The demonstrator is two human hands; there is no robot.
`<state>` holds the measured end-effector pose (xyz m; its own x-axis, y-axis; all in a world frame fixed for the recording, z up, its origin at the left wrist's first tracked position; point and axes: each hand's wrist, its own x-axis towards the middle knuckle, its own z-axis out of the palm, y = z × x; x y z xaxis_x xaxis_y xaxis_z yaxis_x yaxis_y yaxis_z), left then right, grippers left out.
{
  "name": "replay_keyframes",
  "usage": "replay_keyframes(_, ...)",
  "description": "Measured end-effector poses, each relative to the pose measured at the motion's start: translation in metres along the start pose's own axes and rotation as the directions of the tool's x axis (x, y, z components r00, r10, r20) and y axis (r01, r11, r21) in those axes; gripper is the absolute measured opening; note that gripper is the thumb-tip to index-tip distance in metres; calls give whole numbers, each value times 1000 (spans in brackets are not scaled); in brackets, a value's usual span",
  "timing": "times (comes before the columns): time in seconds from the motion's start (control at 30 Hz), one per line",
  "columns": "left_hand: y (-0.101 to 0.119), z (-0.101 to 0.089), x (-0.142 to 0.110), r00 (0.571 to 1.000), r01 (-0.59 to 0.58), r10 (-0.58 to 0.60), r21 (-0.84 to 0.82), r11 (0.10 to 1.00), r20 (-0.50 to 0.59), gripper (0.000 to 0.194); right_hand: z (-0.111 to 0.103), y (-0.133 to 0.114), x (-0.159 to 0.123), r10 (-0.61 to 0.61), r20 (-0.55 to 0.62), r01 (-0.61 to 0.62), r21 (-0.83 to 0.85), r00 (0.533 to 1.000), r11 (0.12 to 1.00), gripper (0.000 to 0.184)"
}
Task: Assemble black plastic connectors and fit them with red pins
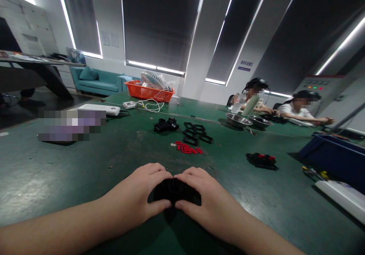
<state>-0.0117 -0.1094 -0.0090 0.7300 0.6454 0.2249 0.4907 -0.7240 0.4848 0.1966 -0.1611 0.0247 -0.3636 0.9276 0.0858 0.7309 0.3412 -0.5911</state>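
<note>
Between both hands is a black plastic part (173, 190), low over the near edge of the green table (119, 182). My left hand (151, 190) grips its left side, thumb in front and fingers behind. From the right, my right hand (196, 190) grips it in the same way, and the fingertips of both hands nearly meet at the middle. The part's details are dark and partly covered by the fingers. Beyond the hands lie several small red plastic clips (188, 148), several black rectangular frames (191, 139) and a cluster of black plastic parts (166, 125).
To the right lies a black assembly with red pieces (261, 160), near a dark blue bin (336, 160) and a white device (345, 200). Metal bowls (238, 120) stand farther back, near two people. An orange basket (149, 92), white cable (151, 105) and white power bank (99, 109) are at back left.
</note>
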Motion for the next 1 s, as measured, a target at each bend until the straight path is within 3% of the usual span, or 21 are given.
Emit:
replay_keyframes(0.4,0,0,1,1000,14,-14,-9,1000,7,34,1,2,0,-4,-19,3,-15,1000,1000,45)
replay_keyframes(1.0,3,-2,2,998,54,-51,-82,995,38,28,-1,-2,-2,3,10,-3,-19,1000,1000,30)
